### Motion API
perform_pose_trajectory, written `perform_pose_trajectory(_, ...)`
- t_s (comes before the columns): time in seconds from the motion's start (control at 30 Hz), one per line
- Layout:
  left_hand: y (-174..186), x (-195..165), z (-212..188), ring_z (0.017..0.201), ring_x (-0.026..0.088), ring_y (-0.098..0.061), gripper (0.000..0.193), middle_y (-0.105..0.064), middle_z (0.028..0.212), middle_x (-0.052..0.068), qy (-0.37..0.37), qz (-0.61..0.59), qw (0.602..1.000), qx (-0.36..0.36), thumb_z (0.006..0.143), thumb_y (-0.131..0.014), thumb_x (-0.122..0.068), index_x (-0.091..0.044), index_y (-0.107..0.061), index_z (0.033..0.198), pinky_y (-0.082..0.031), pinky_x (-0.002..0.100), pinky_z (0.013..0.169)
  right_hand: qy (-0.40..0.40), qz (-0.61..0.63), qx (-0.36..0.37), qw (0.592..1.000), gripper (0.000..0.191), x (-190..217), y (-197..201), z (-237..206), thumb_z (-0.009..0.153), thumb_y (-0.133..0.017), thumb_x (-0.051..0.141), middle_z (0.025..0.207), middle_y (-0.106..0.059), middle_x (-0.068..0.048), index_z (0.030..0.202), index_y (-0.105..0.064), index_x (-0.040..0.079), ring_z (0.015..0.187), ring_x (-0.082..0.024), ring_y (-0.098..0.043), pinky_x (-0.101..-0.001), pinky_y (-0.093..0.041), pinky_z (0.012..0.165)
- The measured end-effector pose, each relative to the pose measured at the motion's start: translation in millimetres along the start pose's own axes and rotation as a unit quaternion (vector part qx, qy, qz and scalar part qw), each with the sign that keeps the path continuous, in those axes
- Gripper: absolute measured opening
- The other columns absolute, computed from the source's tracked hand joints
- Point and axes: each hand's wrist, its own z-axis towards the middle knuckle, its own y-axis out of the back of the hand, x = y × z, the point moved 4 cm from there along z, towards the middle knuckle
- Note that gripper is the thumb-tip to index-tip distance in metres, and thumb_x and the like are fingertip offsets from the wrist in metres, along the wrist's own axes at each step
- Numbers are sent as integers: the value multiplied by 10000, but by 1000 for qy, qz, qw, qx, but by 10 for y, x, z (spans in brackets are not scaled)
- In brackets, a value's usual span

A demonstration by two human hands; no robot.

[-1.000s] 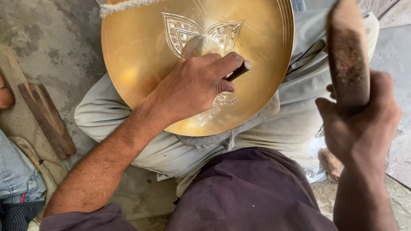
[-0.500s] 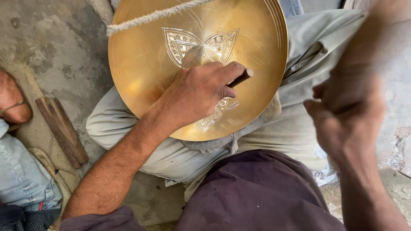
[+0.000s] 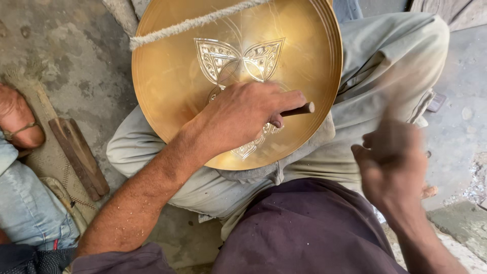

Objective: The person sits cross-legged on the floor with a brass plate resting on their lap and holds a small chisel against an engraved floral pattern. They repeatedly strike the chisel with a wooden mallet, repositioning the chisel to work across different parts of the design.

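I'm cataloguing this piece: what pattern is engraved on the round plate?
A butterfly-like design with outspread patterned wings, on the golden plate, clearest in the head view.

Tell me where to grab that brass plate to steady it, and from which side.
Grip the brass plate at its bare left rim, coming from the left. It lies tilted on the lap; a rope crosses the top, and the left hand, holding a punch, covers the lower middle.

metal-craft workshop | engraved brass plate (image 3: 172, 86) | bare concrete floor (image 3: 61, 56)
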Motion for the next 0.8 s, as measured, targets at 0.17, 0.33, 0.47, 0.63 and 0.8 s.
perform_pose_trajectory(0.17, 35, 25, -139, 810, 206, -747, 281, -690, 889, 72, 69, -44, 988, -130, 987, -699, -87, -95, -577, 1240, -563, 331, 593, -1, -145, 38, 989, 488, 8, 76, 294, 832, -801, 8, 1082, -696, -309, 1256, -577, -82, 864, -347, -728, -429, -627, 644)
perform_pose_trajectory(0.33, 56, -16, -258, 854, 228, -749, 366, -705, 936, 83, 71, -65, 973, -209, 964, -754, -130, -101, -558, 1271, -579, 361, 665, 158, -150, -37, 975, 444, 333, 331, 452, 870, -815, -24, 1057, -723, -289, 1216, -558, -128, 911, -331, -740, -446, -619, 746)
perform_pose_trajectory(0.47, 49, 3, -266, 847, 237, -749, 381, -707, 942, 81, 78, -50, 975, -200, 959, -761, -166, -100, -556, 1273, -570, 366, 659, 189, 25, -4, 982, 359, 481, 380, 555, 1013, -786, -11, 1094, -686, -221, 1228, -513, -98, 989, -256, -733, -363, -638, 831)
perform_pose_trajectory(0.63, 9, -10, -273, 846, 229, -745, 361, -696, 957, 70, 63, -28, 978, -196, 977, -740, -206, -101, -547, 1264, -581, 354, 663, 175, -2, 31, 984, 380, 687, 382, 583, 982, -758, -4, 1001, -673, -221, 1244, -504, -112, 876, -247, -706, -340, -594, 720)
perform_pose_trajectory(0.8, 3, -3, -273, 817, 246, -728, 338, -686, 949, 82, 62, -16, 982, -179, 986, -741, -207, -95, -561, 1249, -571, 379, 650, 257, -251, 5, 933, 312, 971, 388, 536, 944, -746, 34, 960, -714, -169, 1209, -600, -41, 829, -241, -695, -385, -601, 754)
